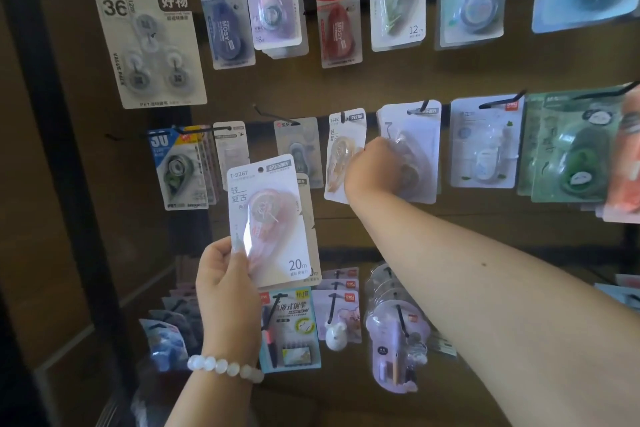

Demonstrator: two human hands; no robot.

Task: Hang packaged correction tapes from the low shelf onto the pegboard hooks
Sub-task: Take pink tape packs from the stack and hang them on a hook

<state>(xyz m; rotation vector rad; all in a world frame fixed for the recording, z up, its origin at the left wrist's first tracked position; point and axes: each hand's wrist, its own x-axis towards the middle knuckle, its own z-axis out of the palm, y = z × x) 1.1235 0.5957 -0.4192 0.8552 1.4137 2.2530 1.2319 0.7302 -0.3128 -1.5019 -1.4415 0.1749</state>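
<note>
A: Where are the packs?
B: The left hand (227,282) grips a pink pack (270,222), with more behind it, low in front of the pegboard (415,80). The right hand (372,168) is curled on an orange pack (343,156) that hangs on a middle-row hook (343,116).
A: Any room?
B: A bare hook (268,113) just left; packs crowd both sides.

Pink correction tape pack (268,218), white card marked T-9267 and 20m: upright, slightly tilted, gripped at lower left corner by left hand (227,282). Second pack (343,156), orange-toned, hangs on hook (343,116), pinched by right hand (372,168).
</note>
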